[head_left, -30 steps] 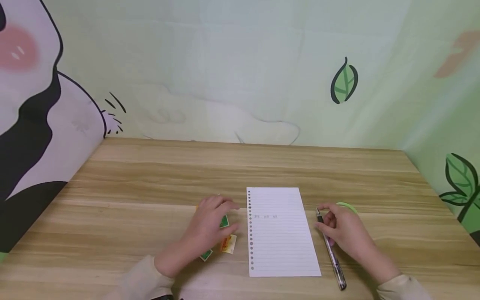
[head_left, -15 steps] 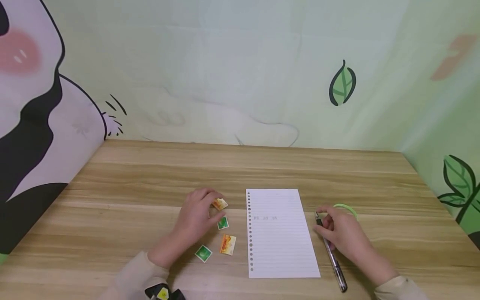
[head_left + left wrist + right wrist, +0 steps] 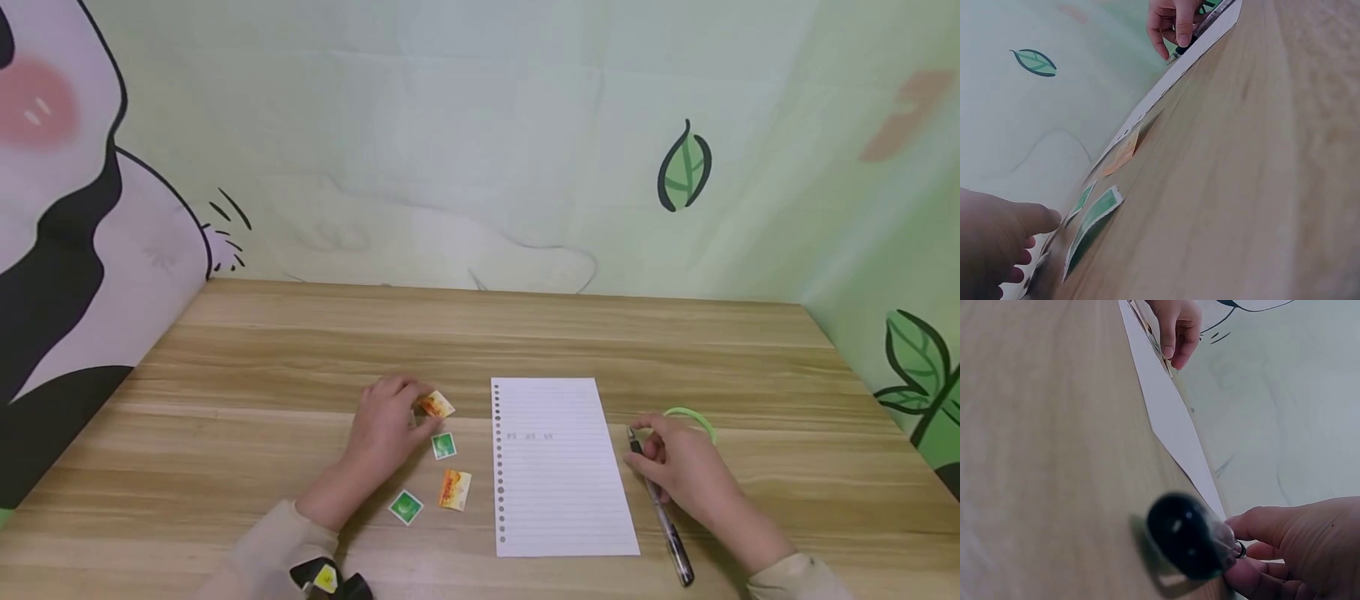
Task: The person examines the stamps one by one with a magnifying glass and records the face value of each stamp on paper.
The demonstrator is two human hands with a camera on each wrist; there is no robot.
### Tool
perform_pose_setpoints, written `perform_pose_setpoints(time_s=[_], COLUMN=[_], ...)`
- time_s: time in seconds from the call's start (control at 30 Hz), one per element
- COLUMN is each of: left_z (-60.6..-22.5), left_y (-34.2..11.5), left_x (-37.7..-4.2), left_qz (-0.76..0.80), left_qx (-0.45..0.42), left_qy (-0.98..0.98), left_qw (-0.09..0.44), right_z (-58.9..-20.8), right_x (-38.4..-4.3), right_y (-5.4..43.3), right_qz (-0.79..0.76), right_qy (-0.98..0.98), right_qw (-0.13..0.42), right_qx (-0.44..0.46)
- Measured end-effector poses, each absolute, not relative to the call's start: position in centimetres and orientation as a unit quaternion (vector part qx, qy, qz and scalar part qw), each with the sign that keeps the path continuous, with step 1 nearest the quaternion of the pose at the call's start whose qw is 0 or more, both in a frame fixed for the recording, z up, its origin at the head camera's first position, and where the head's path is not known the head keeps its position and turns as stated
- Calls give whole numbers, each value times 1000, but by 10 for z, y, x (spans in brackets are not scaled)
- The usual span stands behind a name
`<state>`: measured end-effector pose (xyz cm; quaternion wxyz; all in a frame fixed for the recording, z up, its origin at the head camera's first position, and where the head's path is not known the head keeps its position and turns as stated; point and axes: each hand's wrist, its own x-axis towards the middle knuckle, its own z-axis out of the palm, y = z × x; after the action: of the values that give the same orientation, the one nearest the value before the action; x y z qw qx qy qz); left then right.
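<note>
My left hand (image 3: 386, 421) is low over the wooden table, its fingers slightly bent and its index fingertip at an orange stamp (image 3: 438, 405). Near its thumb lies a green stamp (image 3: 444, 446). Closer to me are another orange stamp (image 3: 454, 489) and a second green stamp (image 3: 407, 507), whose edges curl up in the left wrist view. Part of another small piece shows under the left fingers. My right hand (image 3: 681, 461) holds a pen (image 3: 672, 537) near its tip, between thumb and curled fingers. The pen's dark rear end looms blurred in the right wrist view.
A lined, hole-punched sheet of paper (image 3: 566, 500) lies between the hands, with a short row of faint marks. Behind my right hand a light green loop (image 3: 693, 414) shows partly. A printed backdrop (image 3: 450, 150) stands along the table's far edge.
My left hand has drawn back leftward, uncovering the stamps that it partly hid. The right hand with the pen has barely moved.
</note>
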<state>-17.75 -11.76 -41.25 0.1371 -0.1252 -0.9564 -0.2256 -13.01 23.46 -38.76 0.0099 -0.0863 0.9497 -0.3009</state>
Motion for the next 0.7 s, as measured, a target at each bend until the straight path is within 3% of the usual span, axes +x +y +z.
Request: perform_pose_setpoints(time_s=[0.7], left_z=[-415], left_y=[-116], left_x=[-178], left_qz=[-219], left_qx=[-123], left_qy=[-962], left_qw=[110], right_z=[-380], right_x=[-130], right_y=[239], right_qz=[-299], right_qy=[951], right_qw=[26], right_qx=[-81])
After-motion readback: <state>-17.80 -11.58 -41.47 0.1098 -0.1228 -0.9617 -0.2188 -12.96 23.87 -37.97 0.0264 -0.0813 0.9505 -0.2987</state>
